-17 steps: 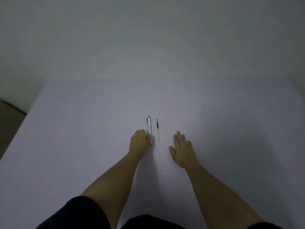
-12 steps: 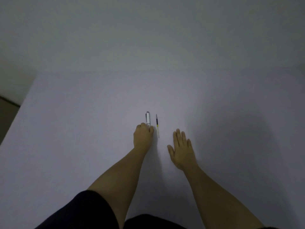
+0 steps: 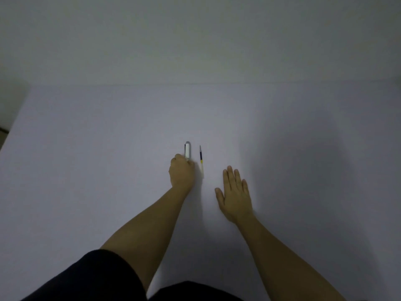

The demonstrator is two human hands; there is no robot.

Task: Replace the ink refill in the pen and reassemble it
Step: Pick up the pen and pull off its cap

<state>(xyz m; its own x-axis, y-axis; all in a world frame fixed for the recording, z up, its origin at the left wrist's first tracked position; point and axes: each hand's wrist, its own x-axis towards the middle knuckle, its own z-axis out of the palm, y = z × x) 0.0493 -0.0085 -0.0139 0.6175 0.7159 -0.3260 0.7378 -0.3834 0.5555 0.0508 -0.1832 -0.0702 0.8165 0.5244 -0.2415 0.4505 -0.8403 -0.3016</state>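
A white pen (image 3: 187,149) with a clip lies on the pale table (image 3: 108,170), pointing away from me. My left hand (image 3: 181,173) is curled over its near end, fingers closed around the barrel; only the far part of the pen shows. Just right of it lies a thin ink refill (image 3: 201,161), dark at the far end, yellow in the middle, pale near me. It touches neither hand. My right hand (image 3: 235,195) rests flat on the table, palm down, fingers apart, right of the refill and nearer to me.
The table's far edge meets a plain wall (image 3: 195,40). Its left edge (image 3: 13,129) runs diagonally, with a strip of floor beyond it. Dark sleeves show at the bottom of the view.
My left hand has slid forward over the pen's near end and closed on it. The right hand has stayed flat in place.
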